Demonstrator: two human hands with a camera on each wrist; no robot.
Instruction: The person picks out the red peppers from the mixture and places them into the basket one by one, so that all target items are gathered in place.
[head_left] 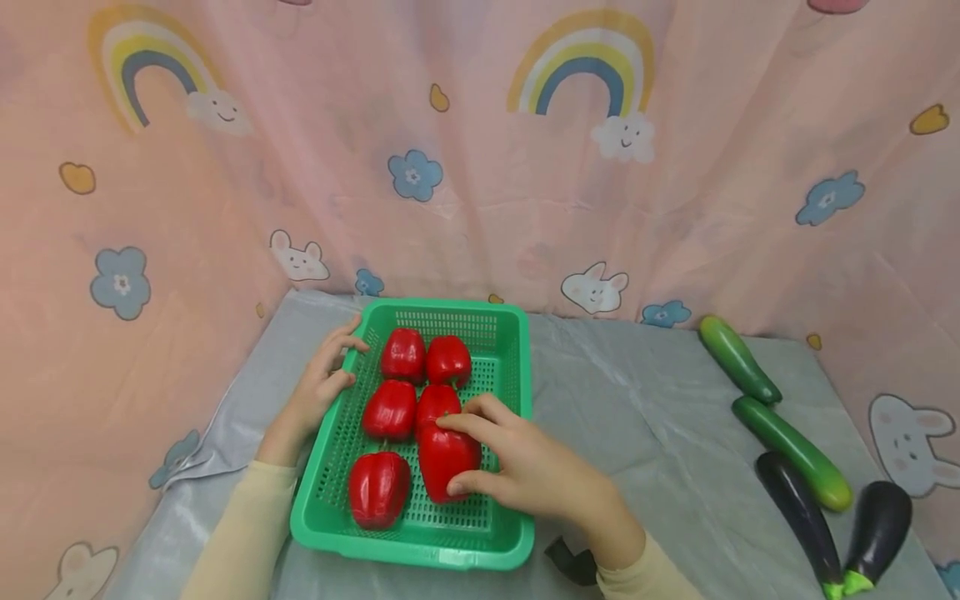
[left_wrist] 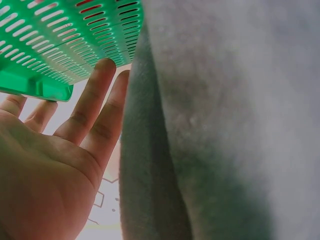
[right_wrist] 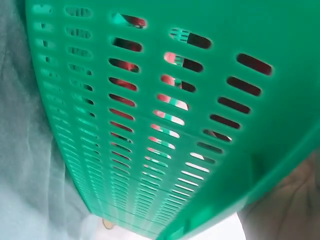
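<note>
A green plastic basket (head_left: 420, 557) with slotted walls holds several red bell peppers. My right hand (head_left: 528, 462) reaches over its right rim and grips the front right bell pepper (head_left: 447, 467) between thumb and fingers. That pepper overlaps another bell pepper (head_left: 437, 404) behind it. A separate bell pepper (head_left: 378, 490) lies front left in the basket, and three more sit toward the back. At the left rim, my left hand (head_left: 324, 383) touches the basket, its fingers (left_wrist: 92, 97) extended along the slotted side. In the right wrist view, the basket wall hides the gripped pepper.
On the grey cloth (head_left: 622, 400) at the right lie a zucchini (head_left: 738, 360), a second zucchini (head_left: 795, 450), a long eggplant (head_left: 798, 517) and a shorter eggplant (head_left: 879, 529). A patterned pink curtain (head_left: 480, 225) rises behind the table. Beside my right wrist is a black strap (head_left: 572, 562).
</note>
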